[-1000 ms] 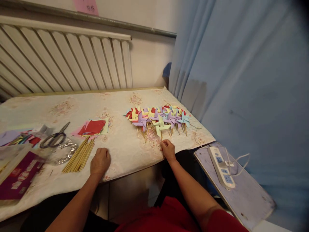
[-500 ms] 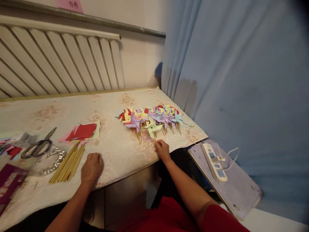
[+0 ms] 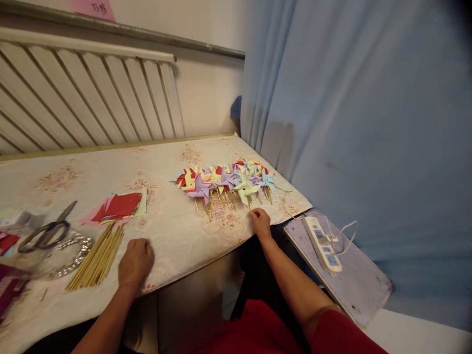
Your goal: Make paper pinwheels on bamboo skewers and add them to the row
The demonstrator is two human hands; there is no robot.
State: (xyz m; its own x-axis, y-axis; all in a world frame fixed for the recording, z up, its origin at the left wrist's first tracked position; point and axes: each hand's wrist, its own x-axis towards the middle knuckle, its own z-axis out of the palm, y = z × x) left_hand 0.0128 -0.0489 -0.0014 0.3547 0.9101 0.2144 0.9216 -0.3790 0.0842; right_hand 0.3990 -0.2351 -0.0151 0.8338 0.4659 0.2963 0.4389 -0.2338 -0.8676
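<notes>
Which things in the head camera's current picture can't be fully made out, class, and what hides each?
All in the head view:
- Light green pinwheel: its stick's lower end, covered by the right hand.
- Rear pinwheels: their sticks, behind the front pinwheels.
- Left hand: its palm, hidden by its own back.
- Purple packet: cut off by the left edge.
- Pink note: cut off by the top edge.

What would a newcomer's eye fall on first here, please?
Probably the cluster of colourful paper pinwheels on the right part of the flowered tablecloth, where the right hand pinches the stick of a pale green pinwheel at the front. Next might come the broad blue curtain along the picture's right side, then the bundle of yellowish sticks beside the left hand.
</notes>
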